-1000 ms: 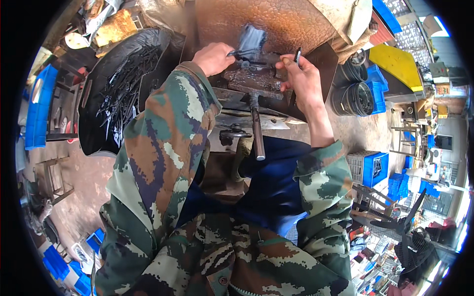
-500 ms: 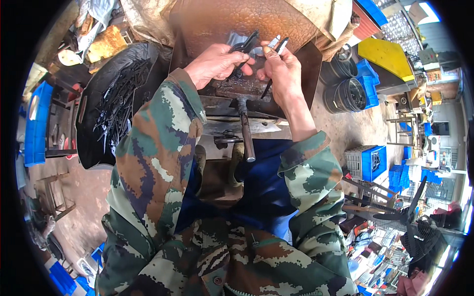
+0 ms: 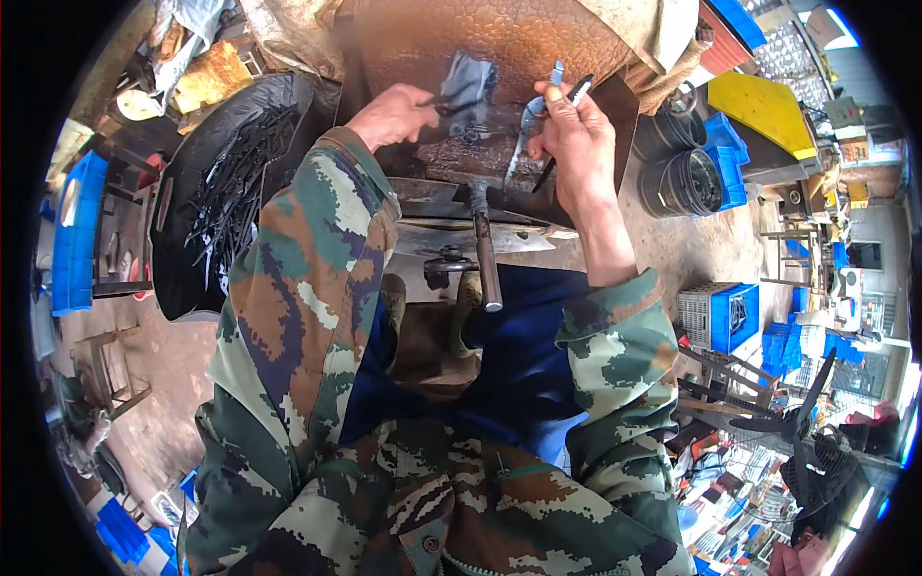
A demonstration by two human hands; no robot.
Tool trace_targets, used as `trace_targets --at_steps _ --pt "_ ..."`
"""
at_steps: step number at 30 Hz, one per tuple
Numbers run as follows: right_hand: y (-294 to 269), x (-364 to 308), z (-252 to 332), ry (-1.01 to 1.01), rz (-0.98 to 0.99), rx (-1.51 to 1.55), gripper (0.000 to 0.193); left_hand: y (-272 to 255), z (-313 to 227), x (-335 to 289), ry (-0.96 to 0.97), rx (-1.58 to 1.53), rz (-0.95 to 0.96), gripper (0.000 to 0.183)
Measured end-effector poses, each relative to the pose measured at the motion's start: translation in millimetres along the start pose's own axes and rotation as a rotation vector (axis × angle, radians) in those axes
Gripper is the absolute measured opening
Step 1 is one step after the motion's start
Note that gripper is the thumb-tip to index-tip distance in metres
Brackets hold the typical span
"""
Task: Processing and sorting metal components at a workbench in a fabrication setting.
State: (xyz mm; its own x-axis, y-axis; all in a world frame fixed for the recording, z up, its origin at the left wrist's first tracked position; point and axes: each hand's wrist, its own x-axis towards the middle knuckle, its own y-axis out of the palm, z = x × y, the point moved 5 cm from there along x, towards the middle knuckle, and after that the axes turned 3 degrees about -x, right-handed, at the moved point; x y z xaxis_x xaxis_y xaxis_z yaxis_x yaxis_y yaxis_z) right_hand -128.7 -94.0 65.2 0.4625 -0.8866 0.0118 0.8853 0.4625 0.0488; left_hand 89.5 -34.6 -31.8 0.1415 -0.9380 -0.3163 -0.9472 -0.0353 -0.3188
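My left hand (image 3: 396,115) is closed at the left of the metal workstand (image 3: 451,163). A dark, blurred shape shows at its fingertips; its kind cannot be made out. On the right, my right hand (image 3: 578,144) grips a slim, silvery, curved metal piece (image 3: 527,127), which runs down toward the stand. Between the same fingers sits a slender black-and-white rod (image 3: 580,90), its dark end showing below the palm. Between my hands, a shiny grey piece (image 3: 468,79) lies at the stand's far side. A round metal bar (image 3: 486,254) juts from the stand toward me.
To the left stands a black-lined container (image 3: 173,259) with many thin dark metal pieces (image 3: 235,178). Black buckets (image 3: 680,182) and a blue crate (image 3: 735,317) are at the right. A fan (image 3: 802,432) is at the lower right. A brown textured sheet (image 3: 509,38) rises behind the stand.
My left hand has moved left, away from the right hand, and the black pieces it held over the stand no longer show there. My right hand has shifted slightly right, with the silvery piece turned more upright.
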Motion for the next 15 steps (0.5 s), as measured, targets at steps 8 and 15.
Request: trace_targets --at_steps 8,15 --pt "-5.6 -3.9 7.3 -0.014 -0.014 0.124 0.019 12.8 -3.5 0.1 0.187 0.064 0.048 0.031" --pt "-6.0 -8.1 8.6 0.067 -0.084 0.180 0.021 14.1 -19.7 -6.4 0.387 0.332 -0.056 0.034"
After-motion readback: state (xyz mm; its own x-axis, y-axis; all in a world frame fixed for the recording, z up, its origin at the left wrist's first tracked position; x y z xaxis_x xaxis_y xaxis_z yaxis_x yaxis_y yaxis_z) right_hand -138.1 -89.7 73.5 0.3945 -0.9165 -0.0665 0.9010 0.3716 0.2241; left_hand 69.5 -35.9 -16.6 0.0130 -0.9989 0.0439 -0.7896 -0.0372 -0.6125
